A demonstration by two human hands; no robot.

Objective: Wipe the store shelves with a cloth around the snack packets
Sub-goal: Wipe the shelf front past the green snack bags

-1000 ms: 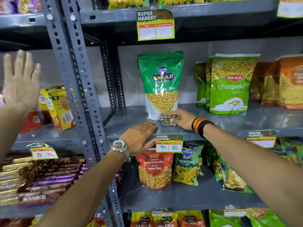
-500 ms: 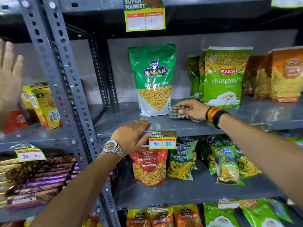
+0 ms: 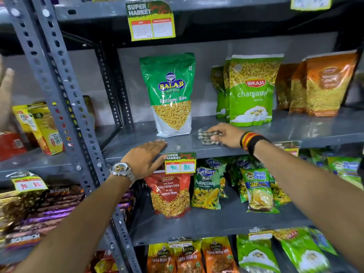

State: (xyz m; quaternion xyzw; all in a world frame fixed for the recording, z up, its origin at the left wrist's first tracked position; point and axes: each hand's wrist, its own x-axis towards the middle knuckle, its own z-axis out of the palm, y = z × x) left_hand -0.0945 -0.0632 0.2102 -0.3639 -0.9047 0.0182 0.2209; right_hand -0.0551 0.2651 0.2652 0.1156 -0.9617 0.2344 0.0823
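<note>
My right hand (image 3: 226, 134) presses a small checked cloth (image 3: 206, 136) flat on the grey middle shelf (image 3: 295, 131), between the upright green Balaji sev packet (image 3: 171, 93) and the green Bikaji packets (image 3: 252, 89). The cloth touches neither packet. My left hand (image 3: 146, 156), a watch on its wrist, lies flat and empty on the shelf's front edge, its fingers spread, just left of a price tag (image 3: 180, 163).
Orange snack packets (image 3: 325, 85) stand at the right of the same shelf. Red Navratan Mix (image 3: 170, 194), Kurkure and chips packets fill the shelf below. A perforated grey upright (image 3: 65, 107) divides off the left bay with biscuit boxes (image 3: 41, 129). Another person's hand (image 3: 5, 95) shows at far left.
My right hand has slid the cloth to the right along the shelf, from in front of the Balaji packet to the gap beside it. My left hand has stayed on the shelf edge.
</note>
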